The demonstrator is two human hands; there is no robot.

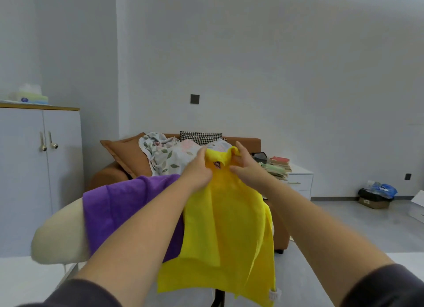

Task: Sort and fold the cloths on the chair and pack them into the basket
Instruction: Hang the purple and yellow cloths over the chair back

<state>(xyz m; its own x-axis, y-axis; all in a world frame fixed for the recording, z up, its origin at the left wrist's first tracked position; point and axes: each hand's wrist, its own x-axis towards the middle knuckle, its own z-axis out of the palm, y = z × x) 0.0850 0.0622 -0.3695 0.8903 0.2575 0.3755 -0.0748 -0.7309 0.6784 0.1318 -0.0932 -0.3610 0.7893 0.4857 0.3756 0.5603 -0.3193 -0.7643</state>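
My left hand and right hand each pinch the bunched top edge of the yellow cloth, close together. It hangs free over the right end of the chair, beside the purple cloth draped across the chair's back. I'd slide my grips out to the corners so it hangs flat before folding. I see no basket.
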